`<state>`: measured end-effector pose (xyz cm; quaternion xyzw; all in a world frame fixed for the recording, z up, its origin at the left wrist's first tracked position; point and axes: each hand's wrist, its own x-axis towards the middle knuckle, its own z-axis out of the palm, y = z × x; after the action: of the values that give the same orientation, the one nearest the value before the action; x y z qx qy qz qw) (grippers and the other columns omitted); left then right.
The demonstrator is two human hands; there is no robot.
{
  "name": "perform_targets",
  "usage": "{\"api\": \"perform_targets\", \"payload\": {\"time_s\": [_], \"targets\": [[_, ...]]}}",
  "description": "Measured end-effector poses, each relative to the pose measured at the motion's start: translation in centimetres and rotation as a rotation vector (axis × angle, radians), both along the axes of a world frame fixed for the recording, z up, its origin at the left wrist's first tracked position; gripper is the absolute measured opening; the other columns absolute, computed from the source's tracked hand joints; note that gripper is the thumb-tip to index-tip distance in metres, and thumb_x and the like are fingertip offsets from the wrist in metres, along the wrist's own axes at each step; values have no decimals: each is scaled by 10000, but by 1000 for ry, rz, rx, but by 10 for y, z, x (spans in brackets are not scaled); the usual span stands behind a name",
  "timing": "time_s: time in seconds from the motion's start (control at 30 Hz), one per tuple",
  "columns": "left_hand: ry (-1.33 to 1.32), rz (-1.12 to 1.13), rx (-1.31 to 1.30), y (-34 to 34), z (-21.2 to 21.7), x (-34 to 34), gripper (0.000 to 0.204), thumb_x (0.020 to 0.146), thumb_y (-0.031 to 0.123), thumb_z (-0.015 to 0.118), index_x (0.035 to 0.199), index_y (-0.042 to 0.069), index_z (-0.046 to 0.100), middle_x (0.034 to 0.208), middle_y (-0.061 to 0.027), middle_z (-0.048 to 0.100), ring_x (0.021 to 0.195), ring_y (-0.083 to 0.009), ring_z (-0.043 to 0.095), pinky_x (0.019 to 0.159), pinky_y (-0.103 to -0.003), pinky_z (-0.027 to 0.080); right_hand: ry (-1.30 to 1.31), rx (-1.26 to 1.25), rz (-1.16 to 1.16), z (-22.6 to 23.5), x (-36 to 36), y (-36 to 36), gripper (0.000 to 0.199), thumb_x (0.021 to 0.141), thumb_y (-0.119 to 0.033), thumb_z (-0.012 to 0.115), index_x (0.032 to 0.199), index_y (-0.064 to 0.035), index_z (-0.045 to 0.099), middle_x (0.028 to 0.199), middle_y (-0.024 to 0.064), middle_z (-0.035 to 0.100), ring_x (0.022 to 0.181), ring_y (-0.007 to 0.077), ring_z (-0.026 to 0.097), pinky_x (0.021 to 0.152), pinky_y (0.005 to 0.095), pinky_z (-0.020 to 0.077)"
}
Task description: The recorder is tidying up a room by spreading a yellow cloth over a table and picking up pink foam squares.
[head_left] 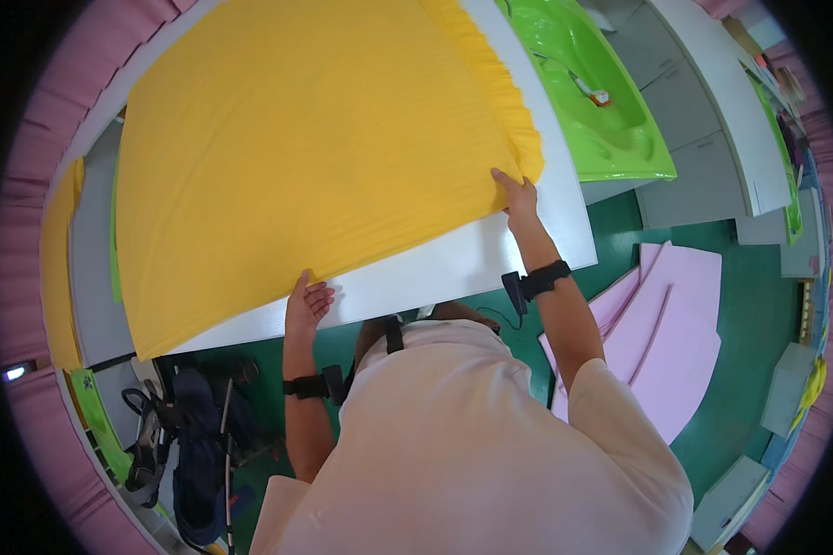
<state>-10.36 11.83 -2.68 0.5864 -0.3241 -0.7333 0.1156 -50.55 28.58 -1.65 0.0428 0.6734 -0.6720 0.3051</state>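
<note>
Open from above across the broad yellow cloth (324,139). Passable along the bare front strip of the white table (453,257), between left hand (309,303) and right hand (518,196). Closed in at the near edge by the person's torso (472,444). Bounded to the right by the raised green basin (634,139); obstructed lower down by pink panels (671,324), and at lower left by dark gear (197,444).

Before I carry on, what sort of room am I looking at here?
Probably a baby-care practice or nursery room, though I can't be certain: there's a small bright-green tub with a shower head, and what looks like a dark stroller on the floor.
</note>
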Motion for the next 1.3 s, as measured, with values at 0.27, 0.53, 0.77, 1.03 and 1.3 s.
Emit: {"api": "perform_targets", "payload": {"time_s": [0.27, 0.53, 0.77, 1.03, 1.3], "targets": [[-8, 75, -117, 12, 0, -10, 424, 881, 453, 567, 1002, 47, 579, 773, -95, 654, 688, -177, 615, 625, -268, 468, -32, -26, 252, 1, 6, 51, 483, 804, -225, 696, 1188, 11, 521, 1077, 93, 627, 955, 193, 625, 786, 321, 519], [-70, -169, -81, 24, -4, 27, 384, 886, 384, 579, 1068, 48, 538, 791, -160, 680, 654, -186, 642, 553, -271, 471, -176, -102, 196, -16, 55, 129, 471, 846, -227, 652, 1226, 10, 504, 1141, 101, 609, 1020, 209, 607, 853, 339, 499], [-53, -180, -143, 8, -19, 64, 382, 879, 386, 591, 1043, 42, 557, 766, -146, 675, 616, -168, 622, 539, -256, 460, -217, -29, 230, 3, 116, 151, 503, 854, -261, 646, 1235, 19, 474, 1127, 120, 603, 997, 229, 614, 821, 357, 509], [114, 243, -192, 34, -13, 53, 273, 891, 298, 626, 895, 25, 604, 760, -78, 615, 702, -156, 579, 649, -261, 467, 940, 520, 332, 23, 102, 147, 567, 829, -259, 659, 1200, 101, 425, 1101, 254, 558, 1019, 350, 566, 854, 390, 461], [70, 544, -410, 80, -2, 21, 460, 863, 151, 653, 1167, 24, 332, 961, -110, 558, 814, -171, 585, 795, -324, 522, -61, 6, 380, -12, -16, 78, 609, 856, -318, 632, 1293, 44, 411, 1165, 170, 574, 1028, 254, 584, 829, 338, 492]]}}
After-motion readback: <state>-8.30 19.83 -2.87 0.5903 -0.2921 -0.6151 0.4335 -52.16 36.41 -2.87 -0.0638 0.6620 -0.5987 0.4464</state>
